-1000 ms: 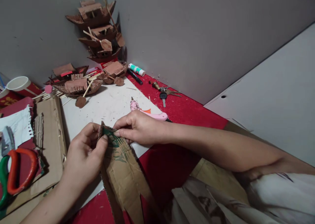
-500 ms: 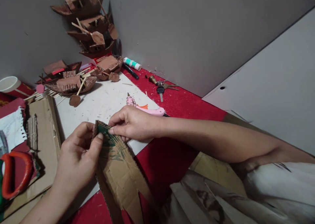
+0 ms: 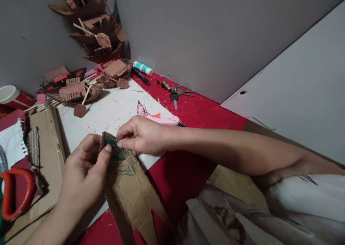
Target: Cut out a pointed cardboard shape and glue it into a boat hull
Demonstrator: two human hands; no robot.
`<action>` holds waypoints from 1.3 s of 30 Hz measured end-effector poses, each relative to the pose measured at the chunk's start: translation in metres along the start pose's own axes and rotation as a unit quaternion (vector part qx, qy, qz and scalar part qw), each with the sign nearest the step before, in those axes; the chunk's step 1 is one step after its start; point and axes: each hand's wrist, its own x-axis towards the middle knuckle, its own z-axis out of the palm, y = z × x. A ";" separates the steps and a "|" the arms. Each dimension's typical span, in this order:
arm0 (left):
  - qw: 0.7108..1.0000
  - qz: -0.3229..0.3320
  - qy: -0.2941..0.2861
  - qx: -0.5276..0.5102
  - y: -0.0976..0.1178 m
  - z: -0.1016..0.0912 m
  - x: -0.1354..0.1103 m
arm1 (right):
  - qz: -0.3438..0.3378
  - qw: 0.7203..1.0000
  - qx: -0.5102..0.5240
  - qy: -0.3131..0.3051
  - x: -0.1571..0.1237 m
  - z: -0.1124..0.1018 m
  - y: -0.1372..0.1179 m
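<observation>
My left hand (image 3: 83, 173) and my right hand (image 3: 142, 134) both pinch the top end of a long strip of corrugated cardboard (image 3: 129, 187) with a green print near its tip. The left thumb presses the strip's left edge; the right thumb and forefinger grip the tip from the right. The strip runs down toward my lap over a white work board (image 3: 107, 112) on a red cloth (image 3: 188, 166).
A pink hot-glue gun (image 3: 159, 118) lies just behind my right hand. Brown cardboard boat models (image 3: 78, 90) and a stacked one (image 3: 91, 26) stand in the corner. Keys (image 3: 175, 93), a glue stick (image 3: 142, 68), a black pen (image 3: 141, 77), orange-handled scissors (image 3: 16, 193), flat cardboard (image 3: 45, 155), a white cup (image 3: 8, 93).
The view has drifted so everything sits slightly lower-left in frame. Both hands keep the same pinch on the cardboard strip's tip, with only small finger shifts.
</observation>
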 end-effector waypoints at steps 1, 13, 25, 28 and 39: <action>1.000 0.001 0.002 -0.001 0.000 0.000 0.000 | -0.014 1.000 -0.017 0.003 -0.001 0.000 -0.001; 0.999 -0.005 0.048 -0.004 0.015 0.001 -0.001 | -0.093 0.991 -0.080 0.048 -0.002 0.006 -0.002; 0.995 -0.053 0.059 -0.053 0.015 0.005 0.001 | -0.076 0.988 -0.133 0.014 -0.002 0.001 -0.009; 0.997 -0.045 0.046 -0.043 0.012 0.003 0.001 | -0.077 0.988 -0.135 0.007 -0.002 0.000 -0.009; 0.999 -0.009 0.036 0.013 0.009 0.001 0.004 | -0.079 0.983 -0.166 -0.001 -0.003 0.000 -0.010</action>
